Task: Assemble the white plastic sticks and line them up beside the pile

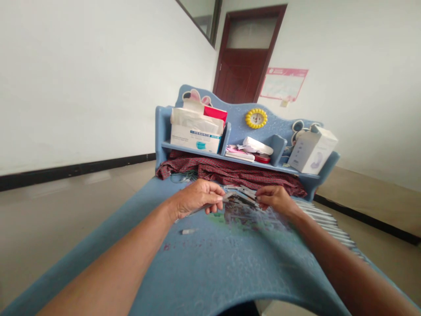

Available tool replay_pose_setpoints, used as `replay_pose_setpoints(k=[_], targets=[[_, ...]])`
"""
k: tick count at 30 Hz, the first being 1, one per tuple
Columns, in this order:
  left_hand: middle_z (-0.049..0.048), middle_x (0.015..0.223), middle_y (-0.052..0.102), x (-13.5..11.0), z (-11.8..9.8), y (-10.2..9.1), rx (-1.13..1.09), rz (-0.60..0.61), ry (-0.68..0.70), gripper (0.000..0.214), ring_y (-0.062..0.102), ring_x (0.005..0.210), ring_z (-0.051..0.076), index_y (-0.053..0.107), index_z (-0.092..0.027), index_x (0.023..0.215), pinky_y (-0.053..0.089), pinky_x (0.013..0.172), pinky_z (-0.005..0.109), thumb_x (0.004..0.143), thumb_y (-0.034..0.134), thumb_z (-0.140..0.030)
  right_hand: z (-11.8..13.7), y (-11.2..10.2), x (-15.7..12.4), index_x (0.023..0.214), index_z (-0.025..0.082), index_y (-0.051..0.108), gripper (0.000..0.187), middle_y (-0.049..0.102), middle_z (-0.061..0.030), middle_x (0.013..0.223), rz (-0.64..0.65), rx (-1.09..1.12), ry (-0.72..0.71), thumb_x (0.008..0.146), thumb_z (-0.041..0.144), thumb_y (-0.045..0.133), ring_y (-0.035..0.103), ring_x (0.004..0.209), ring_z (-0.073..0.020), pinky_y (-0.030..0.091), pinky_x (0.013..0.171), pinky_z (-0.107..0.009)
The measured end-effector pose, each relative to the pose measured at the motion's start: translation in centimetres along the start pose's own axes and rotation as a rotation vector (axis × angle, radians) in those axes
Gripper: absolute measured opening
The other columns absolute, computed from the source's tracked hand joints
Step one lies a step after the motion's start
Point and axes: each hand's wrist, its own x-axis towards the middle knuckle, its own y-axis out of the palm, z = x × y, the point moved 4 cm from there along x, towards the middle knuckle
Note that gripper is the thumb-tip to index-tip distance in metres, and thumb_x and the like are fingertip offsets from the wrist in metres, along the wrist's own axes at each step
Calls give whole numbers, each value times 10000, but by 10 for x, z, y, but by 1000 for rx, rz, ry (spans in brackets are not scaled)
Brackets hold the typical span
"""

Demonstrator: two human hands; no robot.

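Here, your left hand pinching a slim grey piece, end projecting beyond the pinch, your right hand at loose pieces, hold indeterminable.

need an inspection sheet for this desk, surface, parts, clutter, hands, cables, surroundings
surface: blue desk, scribbled and marked
job's things: slim pieces loosely piled between the hands; striplike pieces lined up along the right edge
clutter: checked cloth under the shelf; face-mask box and white box on it
hands: left hand pinches a slim piece; right hand at the pile, grip unclear
cables: apparently a thin cord by the cloth's left end
surroundings: brown door, white walls
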Motion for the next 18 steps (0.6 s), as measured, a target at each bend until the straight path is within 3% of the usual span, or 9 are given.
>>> replay_pose_setpoints(k=[3,5,10,18], targets=[[40,668,656,-1,-1,4,27,19,-11,203,555,527,95,589,-106,842,394,453,194,712,629,-256,29,9,-13,746,125,631,203,636,-13,599,48,539,-101,638,292,670,580,505,-119,483,510,-242],[39,673,660,-2,-1,5,35,29,-20,197,555,529,94,591,-110,842,394,453,193,711,628,-252,45,13,-21,714,132,639,203,636,-10,584,72,659,-125,614,295,704,575,498,-114,478,496,-237],[31,670,660,-1,1,6,44,45,-46,178,557,533,94,589,-114,847,394,453,190,714,619,-228,64,20,-27,680,138,648,204,621,6,539,97,695,-125,585,296,736,563,469,-102,478,480,-232],[21,641,655,0,4,9,76,94,-47,175,549,500,87,595,-106,852,393,444,189,715,611,-214,62,29,-23,700,133,652,195,625,6,544,137,687,-145,613,293,721,570,476,-99,474,487,-227]])
